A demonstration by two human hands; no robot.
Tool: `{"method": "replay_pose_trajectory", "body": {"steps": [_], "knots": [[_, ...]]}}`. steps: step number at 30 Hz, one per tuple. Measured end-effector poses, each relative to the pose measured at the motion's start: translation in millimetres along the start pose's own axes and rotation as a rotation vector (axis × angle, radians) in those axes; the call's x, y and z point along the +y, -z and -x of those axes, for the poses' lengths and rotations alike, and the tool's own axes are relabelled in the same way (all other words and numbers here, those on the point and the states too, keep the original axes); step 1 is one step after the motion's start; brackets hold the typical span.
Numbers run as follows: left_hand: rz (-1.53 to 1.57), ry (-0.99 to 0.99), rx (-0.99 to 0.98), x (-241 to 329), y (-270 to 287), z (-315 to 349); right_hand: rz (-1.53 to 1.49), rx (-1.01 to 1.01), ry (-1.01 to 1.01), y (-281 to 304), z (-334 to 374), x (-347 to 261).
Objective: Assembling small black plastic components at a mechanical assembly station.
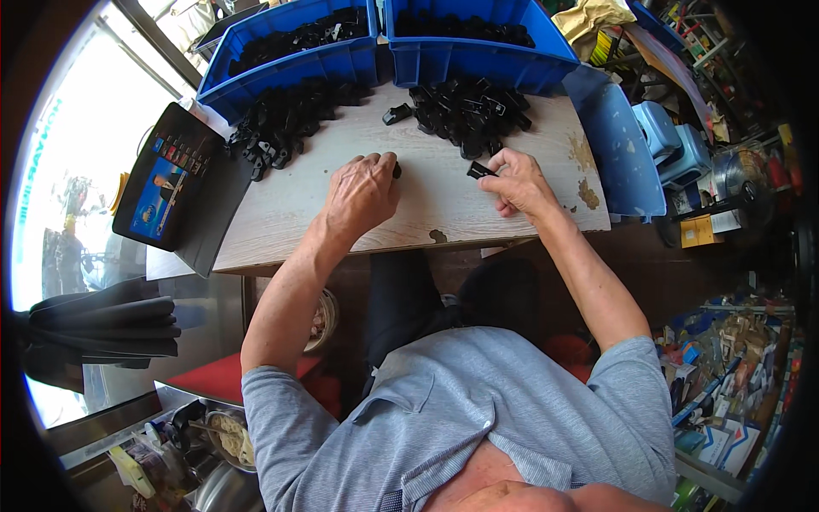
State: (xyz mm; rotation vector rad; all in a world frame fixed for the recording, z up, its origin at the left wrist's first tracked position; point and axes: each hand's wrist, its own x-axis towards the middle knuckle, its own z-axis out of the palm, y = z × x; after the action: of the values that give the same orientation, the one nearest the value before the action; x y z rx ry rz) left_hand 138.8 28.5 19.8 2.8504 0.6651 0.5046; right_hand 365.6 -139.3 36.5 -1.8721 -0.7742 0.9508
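My left hand (365, 189) is closed above the middle of the worktable (299, 205). A dark edge of a small black part (397, 171) shows at its fingertips; the rest is hidden by the fingers. To the right, my right hand (522, 183) pinches a small black plastic piece (480, 171) between thumb and fingers. Just beyond that hand lies a heap of black plastic pieces (465, 115), with one piece (397, 113) apart at its left side. A second heap of black pieces (286, 128) spreads over the table's far left.
Two blue bins (294, 64) (478, 66) with black pieces stand along the far edge. A tablet (166, 188) showing video leans at the left. Beyond the right edge are a light blue plastic tray (618, 141) and blue stools (670, 141). Clutter fills shelves at lower right.
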Motion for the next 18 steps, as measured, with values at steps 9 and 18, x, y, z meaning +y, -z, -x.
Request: {"method": "replay_pose_trajectory", "body": {"steps": [9, 18], "knots": [[0.024, -0.124, 0.255, -7, -12, 1, 0.103, -0.047, 0.036, -24, -1, -13], [0.052, 0.102, 0.111, -16, -13, -17, 0.163, -0.038, 0.046, -32, -1, -16]]}}
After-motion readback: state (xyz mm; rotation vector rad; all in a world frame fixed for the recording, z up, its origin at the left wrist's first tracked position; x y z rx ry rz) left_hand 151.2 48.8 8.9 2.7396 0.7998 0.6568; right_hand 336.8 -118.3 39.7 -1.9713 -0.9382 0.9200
